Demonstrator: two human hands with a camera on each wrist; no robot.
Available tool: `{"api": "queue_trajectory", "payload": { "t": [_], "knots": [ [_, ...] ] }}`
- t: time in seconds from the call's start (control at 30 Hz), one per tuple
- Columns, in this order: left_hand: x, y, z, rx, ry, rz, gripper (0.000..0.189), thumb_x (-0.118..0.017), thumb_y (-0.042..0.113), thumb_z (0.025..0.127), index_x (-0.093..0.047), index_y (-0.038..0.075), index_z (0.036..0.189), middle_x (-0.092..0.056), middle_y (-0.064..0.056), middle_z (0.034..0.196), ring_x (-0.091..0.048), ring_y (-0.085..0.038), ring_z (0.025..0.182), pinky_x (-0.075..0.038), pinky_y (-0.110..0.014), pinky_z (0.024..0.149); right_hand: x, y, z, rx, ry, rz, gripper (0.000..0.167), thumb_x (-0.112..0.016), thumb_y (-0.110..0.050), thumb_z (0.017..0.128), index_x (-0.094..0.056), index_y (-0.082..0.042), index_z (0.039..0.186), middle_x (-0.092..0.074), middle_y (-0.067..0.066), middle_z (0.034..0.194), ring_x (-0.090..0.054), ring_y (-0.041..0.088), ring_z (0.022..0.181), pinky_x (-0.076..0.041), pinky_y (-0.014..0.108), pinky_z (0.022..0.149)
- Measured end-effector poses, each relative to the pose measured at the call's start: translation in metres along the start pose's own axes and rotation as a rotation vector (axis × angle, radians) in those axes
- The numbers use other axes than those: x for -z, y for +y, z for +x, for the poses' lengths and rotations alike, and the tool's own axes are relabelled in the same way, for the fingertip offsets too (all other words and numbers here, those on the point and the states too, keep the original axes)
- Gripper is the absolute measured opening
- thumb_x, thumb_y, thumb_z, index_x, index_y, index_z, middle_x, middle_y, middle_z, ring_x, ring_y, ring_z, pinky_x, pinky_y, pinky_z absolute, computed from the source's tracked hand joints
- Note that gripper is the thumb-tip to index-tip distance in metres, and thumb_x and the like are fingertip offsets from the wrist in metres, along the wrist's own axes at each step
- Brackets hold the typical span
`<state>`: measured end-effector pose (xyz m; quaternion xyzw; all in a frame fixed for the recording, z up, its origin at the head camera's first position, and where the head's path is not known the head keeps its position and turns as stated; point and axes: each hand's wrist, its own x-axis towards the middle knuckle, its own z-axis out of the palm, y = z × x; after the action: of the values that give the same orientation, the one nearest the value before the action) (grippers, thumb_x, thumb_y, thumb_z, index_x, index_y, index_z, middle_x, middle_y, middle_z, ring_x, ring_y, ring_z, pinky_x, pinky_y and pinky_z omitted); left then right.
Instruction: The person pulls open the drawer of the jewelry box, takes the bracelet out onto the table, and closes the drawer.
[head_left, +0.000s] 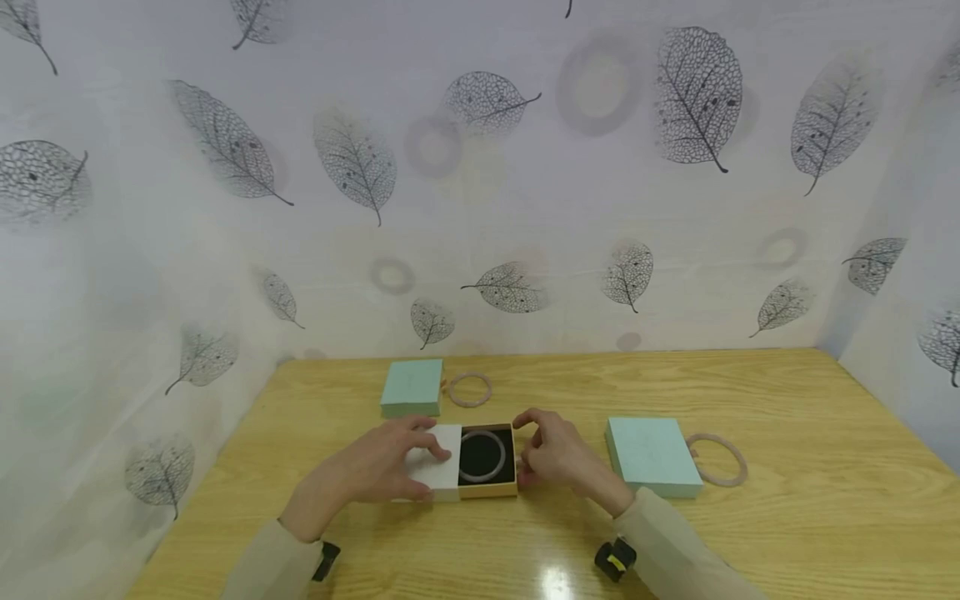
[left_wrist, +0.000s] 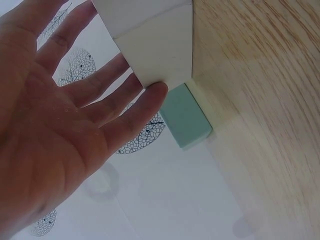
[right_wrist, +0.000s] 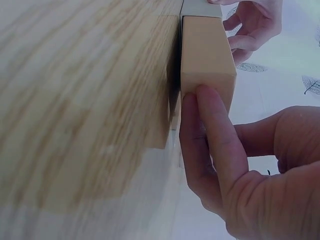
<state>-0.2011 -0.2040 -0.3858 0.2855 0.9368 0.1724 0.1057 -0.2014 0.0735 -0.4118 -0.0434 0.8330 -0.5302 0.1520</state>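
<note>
A white box sleeve (head_left: 448, 458) lies on the table with a tan drawer (head_left: 487, 492) partly out of its right end. In the drawer a pale bangle (head_left: 501, 457) rests on black lining. My left hand (head_left: 382, 462) holds the sleeve across its width, thumb at the near edge and fingers over the top and far side. Against the drawer's right end, my right hand (head_left: 555, 454) presses with fingertips; in the right wrist view two fingertips (right_wrist: 210, 100) touch the tan end panel (right_wrist: 207, 80). Part of the sleeve is hidden under my left hand.
Behind the sleeve stands a mint-green box (head_left: 412, 387) with a pale bangle (head_left: 470, 390) beside it. Another mint-green box (head_left: 652, 454) sits to the right, with a bangle (head_left: 738, 460) at its right side. A leaf-patterned wall covering (head_left: 480, 192) borders the wooden table (head_left: 810, 525).
</note>
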Motion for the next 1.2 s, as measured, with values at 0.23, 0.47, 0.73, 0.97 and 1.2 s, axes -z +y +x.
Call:
{"api": "queue_trajectory", "payload": {
  "t": [0.23,0.47,0.73,0.97,1.2],
  "knots": [
    [-0.0014,-0.0019,0.0011,-0.01,0.0,0.011,0.042,-0.088,0.027,0.079,-0.074,0.02,0.118,-0.052,-0.021,0.151,-0.051,-0.046,0.136,-0.042,-0.062,0.112,0.0016,0.0,-0.0008,0.004,0.009,-0.015,0.041,-0.054,0.014,0.092,-0.059,0.0,0.13,-0.061,0.017,0.091,-0.068,0.021,0.069,-0.063,0.034,0.063],
    [-0.0024,-0.003,0.0015,-0.009,-0.006,0.007,0.042,-0.088,0.027,0.079,-0.074,0.02,0.118,-0.051,-0.021,0.151,-0.05,-0.046,0.137,-0.042,-0.062,0.112,0.0031,0.0009,-0.0018,0.012,0.015,-0.033,0.041,-0.054,0.015,0.09,-0.06,0.001,0.128,-0.061,0.016,0.087,-0.067,0.02,0.068,-0.063,0.033,0.063],
    [-0.001,-0.0011,0.0007,-0.008,0.005,0.008,0.042,-0.089,0.028,0.078,-0.075,0.019,0.117,-0.052,-0.021,0.15,-0.051,-0.046,0.135,-0.043,-0.062,0.111,0.0057,0.0012,-0.0032,0.02,0.026,-0.046,0.042,-0.054,0.015,0.09,-0.059,0.002,0.129,-0.062,0.016,0.087,-0.068,0.02,0.068,-0.063,0.033,0.063],
    [-0.0007,-0.0018,0.0001,-0.006,0.005,0.009,0.042,-0.089,0.029,0.078,-0.075,0.021,0.116,-0.052,-0.021,0.151,-0.05,-0.046,0.136,-0.042,-0.062,0.112,0.0087,0.0011,-0.0046,0.024,0.046,-0.095,0.043,-0.055,0.015,0.087,-0.061,0.002,0.128,-0.064,0.015,0.084,-0.067,0.019,0.065,-0.062,0.034,0.061],
    [-0.0012,-0.0028,0.0013,-0.016,0.005,0.012,0.042,-0.088,0.03,0.078,-0.074,0.021,0.117,-0.052,-0.021,0.151,-0.05,-0.046,0.136,-0.042,-0.062,0.112,0.0096,-0.002,-0.0059,0.056,0.076,-0.191,0.037,-0.058,0.008,0.09,-0.063,0.001,0.126,-0.066,0.011,0.081,-0.066,0.018,0.055,-0.058,0.031,0.052]
  ]
}}
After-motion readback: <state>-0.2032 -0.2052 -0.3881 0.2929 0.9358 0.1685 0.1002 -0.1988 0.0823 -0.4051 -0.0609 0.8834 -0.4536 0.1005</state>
